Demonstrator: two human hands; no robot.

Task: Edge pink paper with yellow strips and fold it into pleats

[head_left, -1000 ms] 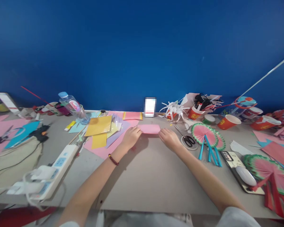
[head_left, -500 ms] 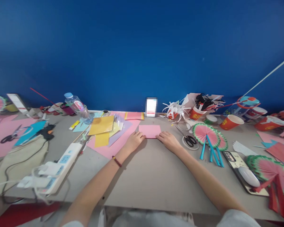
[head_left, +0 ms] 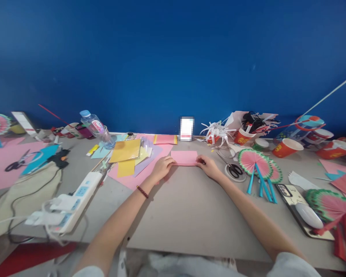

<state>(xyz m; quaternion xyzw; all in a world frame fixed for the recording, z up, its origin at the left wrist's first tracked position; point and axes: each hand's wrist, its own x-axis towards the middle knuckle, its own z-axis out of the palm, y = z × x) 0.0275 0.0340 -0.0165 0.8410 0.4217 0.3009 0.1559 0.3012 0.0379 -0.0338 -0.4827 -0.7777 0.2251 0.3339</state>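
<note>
A small pink sheet of paper [head_left: 184,157] lies on the grey table, its near edge showing a narrow folded strip. My left hand [head_left: 163,167] pinches its near left corner between thumb and fingers. At the near right corner, my right hand [head_left: 208,166] has its fingers curled round the paper. Just behind stands a phone [head_left: 186,129] with a blurred screen, upright against the blue wall. Left of it lies a pink paper piece with yellow edges [head_left: 165,139]. Black-handled scissors [head_left: 233,169] rest on a roll of tape, right of my right hand.
Yellow paper packs [head_left: 125,150] and a large pink sheet lie to the left, near a tilted bottle [head_left: 96,129] and a power strip [head_left: 80,202]. At right are paper fans [head_left: 255,163], a phone under a white mouse [head_left: 308,215], and red cups [head_left: 287,148].
My fingers have gone from lying along the near edge to gripping the paper's near corners, and that edge looks slightly raised. The whole view has shifted a little.
</note>
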